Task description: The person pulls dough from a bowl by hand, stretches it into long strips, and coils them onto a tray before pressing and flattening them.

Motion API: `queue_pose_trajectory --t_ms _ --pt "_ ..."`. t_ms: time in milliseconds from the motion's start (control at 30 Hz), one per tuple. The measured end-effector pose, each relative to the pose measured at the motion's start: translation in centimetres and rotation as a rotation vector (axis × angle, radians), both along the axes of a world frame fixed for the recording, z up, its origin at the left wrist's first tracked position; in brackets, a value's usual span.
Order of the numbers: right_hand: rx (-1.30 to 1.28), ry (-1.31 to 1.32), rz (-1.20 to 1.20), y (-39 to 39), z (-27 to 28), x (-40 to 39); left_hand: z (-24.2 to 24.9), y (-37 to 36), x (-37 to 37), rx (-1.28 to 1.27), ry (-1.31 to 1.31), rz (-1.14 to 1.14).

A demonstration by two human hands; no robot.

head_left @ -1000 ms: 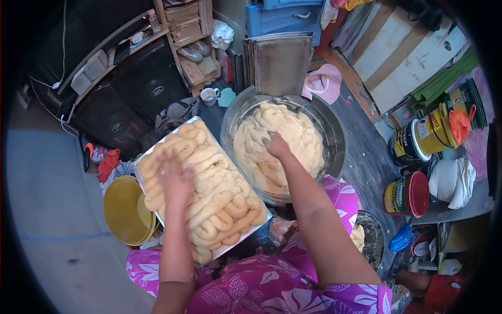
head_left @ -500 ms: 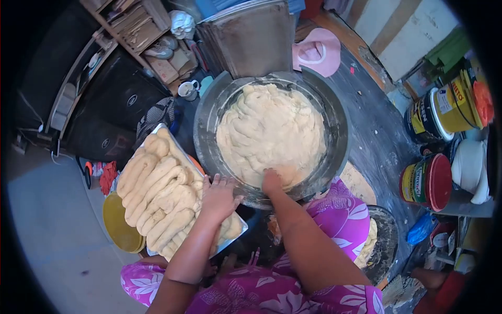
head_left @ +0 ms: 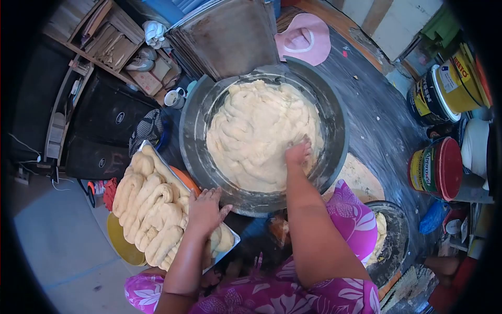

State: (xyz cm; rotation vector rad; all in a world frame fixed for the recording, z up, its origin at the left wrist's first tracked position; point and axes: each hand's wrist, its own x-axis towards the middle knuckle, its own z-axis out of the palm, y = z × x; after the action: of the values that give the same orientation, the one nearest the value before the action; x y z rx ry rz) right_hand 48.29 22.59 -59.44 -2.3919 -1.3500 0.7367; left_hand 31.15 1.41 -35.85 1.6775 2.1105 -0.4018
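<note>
A big round dark basin (head_left: 187, 152) holds a wide mass of pale dough (head_left: 256, 131) with a folded, lumpy surface. My right hand (head_left: 299, 153) presses into the dough near its right edge, fingers curled and partly sunk in it. To the left of the basin, a metal tray (head_left: 230, 245) carries several thick, rope-like dough pieces (head_left: 157, 209) lying side by side. My left hand (head_left: 205, 210) rests, fingers spread, at the tray's right edge by the basin's lower left rim. It holds nothing.
Dark stacked trays (head_left: 230, 44) stand behind the basin, a pink hat (head_left: 303, 39) beside them. A white mug (head_left: 175, 98) is at the upper left. Red (head_left: 436, 168) and yellow (head_left: 457, 83) buckets stand at right. A dark pan (head_left: 400, 230) with dough sits at lower right.
My right hand has moved from the dough's near edge to the right and farther from me. My left hand stays at the tray's edge. The head view has shifted slightly.
</note>
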Motion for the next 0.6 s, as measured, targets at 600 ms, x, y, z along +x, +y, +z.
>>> queue_pose_trajectory --t_ms 600 --pt "-0.115 -0.201 0.048 9.8 -3.3 4.4 0.2 0.4 -0.2 0.007 -0.081 -0.010"
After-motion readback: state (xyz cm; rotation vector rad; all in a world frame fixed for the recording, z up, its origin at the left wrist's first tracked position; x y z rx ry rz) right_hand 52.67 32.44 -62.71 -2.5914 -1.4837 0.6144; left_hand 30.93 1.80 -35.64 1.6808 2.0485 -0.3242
